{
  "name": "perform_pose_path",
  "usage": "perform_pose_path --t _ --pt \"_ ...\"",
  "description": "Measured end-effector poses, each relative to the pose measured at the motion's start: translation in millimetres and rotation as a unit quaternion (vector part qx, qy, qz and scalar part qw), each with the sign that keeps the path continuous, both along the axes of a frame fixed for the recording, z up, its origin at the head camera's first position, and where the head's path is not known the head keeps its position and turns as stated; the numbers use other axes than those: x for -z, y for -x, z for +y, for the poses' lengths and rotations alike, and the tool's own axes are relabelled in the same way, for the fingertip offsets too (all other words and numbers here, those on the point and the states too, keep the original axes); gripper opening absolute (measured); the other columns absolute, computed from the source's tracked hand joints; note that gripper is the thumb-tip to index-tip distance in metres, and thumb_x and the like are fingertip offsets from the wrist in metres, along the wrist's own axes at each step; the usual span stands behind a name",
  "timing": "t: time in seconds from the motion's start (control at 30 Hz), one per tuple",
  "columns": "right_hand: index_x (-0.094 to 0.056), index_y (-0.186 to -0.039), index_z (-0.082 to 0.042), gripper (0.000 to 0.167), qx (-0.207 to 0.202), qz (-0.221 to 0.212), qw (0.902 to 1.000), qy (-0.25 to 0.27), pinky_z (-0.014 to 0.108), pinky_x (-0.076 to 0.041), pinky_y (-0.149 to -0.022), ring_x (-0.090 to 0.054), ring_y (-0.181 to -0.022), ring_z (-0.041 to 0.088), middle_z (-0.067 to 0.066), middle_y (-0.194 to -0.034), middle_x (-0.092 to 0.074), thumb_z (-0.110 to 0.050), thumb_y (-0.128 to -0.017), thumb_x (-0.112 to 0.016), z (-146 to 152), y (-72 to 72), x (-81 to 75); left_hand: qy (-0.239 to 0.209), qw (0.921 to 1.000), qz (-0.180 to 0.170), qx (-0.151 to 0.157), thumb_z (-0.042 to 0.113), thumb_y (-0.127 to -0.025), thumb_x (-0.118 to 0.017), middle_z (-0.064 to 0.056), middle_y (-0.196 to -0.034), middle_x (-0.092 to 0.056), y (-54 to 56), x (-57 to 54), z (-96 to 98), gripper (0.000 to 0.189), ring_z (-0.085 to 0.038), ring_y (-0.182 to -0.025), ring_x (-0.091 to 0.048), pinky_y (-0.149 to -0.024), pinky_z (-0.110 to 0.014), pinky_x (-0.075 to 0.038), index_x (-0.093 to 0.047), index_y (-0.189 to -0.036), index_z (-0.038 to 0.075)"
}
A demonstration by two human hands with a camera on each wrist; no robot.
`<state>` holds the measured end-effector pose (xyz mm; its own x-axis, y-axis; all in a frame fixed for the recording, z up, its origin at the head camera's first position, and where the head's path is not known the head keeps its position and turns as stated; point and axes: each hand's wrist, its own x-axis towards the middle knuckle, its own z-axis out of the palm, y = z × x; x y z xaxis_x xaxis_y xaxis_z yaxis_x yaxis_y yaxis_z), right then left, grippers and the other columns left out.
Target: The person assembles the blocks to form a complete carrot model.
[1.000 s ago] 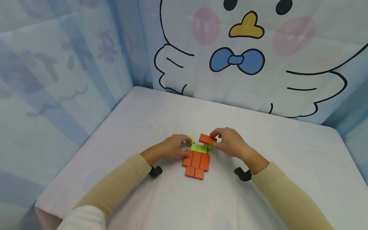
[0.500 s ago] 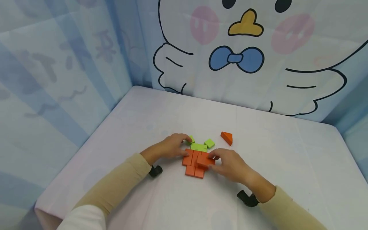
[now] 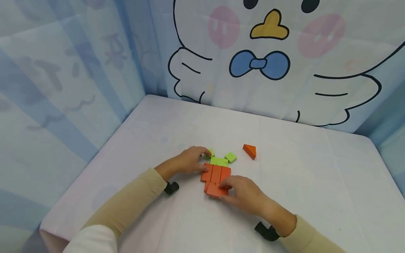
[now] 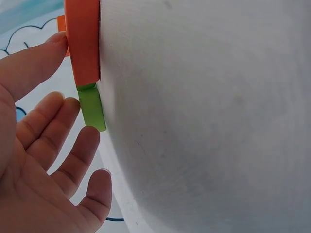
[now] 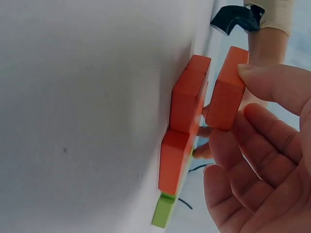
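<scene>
Right hand (image 3: 242, 195) pinched an orange block (image 3: 216, 190) above the figure's near end; left hand (image 3: 190, 161), fingers relaxed, steadied it; orange triangle (image 3: 250, 151) remained unplaced.

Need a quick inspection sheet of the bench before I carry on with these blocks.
Surface: white cloth-covered table.
Job's things: flat figure of orange rectangular blocks topped by green blocks; one orange rectangular block held over its lower end.
Clutter: loose orange triangular block, apart from the figure.
Hands: left hand rests against the figure's left edge; right hand pinches the held block.
Cables: nothing seen.
Surroundings: cartoon bird backdrop, blue curtain.
</scene>
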<state>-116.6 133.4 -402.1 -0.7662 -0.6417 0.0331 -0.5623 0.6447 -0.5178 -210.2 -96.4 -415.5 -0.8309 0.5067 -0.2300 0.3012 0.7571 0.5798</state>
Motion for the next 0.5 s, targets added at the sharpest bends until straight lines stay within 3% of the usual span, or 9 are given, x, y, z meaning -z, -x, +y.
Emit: perform_pose_path --t 0.5 --pt "-0.07 -0.106 -0.009 0.021 -0.015 0.018 0.9995 -0.02 0.034 -0.052 -0.082 -0.059 -0.088 0.012 -0.004 -0.098 -0.068 -0.017 -0.088 -0.077 -7.7 -8.7 5.3 0.0 1.0 0.0 0.002 0.026 -0.092 -0.075 -0.006 -0.14 -0.054 -0.9 -0.8 -0.2 0.051 -0.026 -0.127 -0.051 -0.105 -0.041 -0.042 -0.056 -0.137 0.011"
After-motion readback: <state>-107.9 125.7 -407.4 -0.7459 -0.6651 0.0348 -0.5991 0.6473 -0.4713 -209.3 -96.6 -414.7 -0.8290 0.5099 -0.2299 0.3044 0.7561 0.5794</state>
